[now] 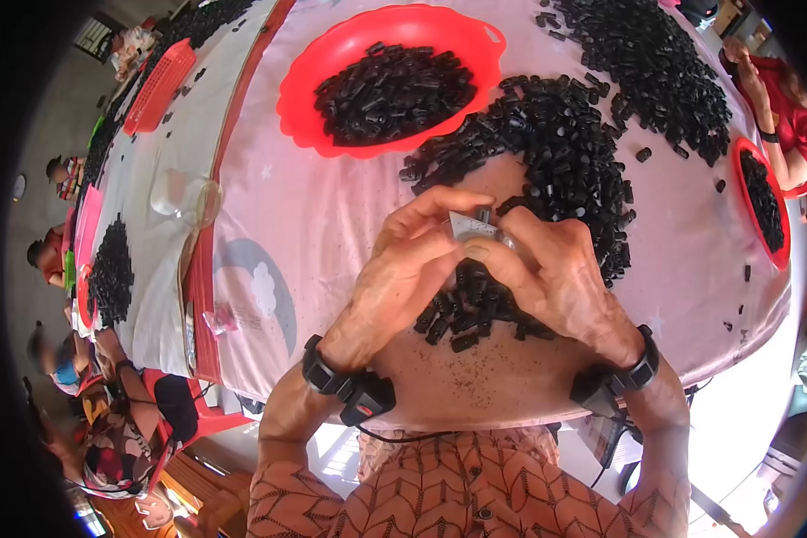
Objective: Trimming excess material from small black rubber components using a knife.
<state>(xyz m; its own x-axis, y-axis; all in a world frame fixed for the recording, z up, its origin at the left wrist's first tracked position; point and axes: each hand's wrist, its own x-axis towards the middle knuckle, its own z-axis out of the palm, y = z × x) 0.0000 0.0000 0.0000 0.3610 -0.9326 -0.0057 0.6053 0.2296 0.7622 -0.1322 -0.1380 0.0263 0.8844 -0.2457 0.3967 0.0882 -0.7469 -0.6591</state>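
My left hand point(408, 269) and my right hand point(560, 269) meet over the table, fingers pinched close together. Between them shows a thin silver blade point(466, 227) with a pointed corner, gripped by my right thumb and fingers. The left fingertips close round a small black plastic part point(483, 214), mostly covered by fingers. Under and beyond my hands lies a big heap of short black plastic parts point(569, 148). Several loose ones sit just below my fingers, near brown crumbs on the cloth.
A red scalloped basin point(300, 76) holding black parts stands beyond my left hand. Another heap point(659, 81) lies far right, near a red basin point(785, 242) beside a seated person. Leftward are a clear jar point(188, 197), a red basket point(161, 85) and other people at a second table.
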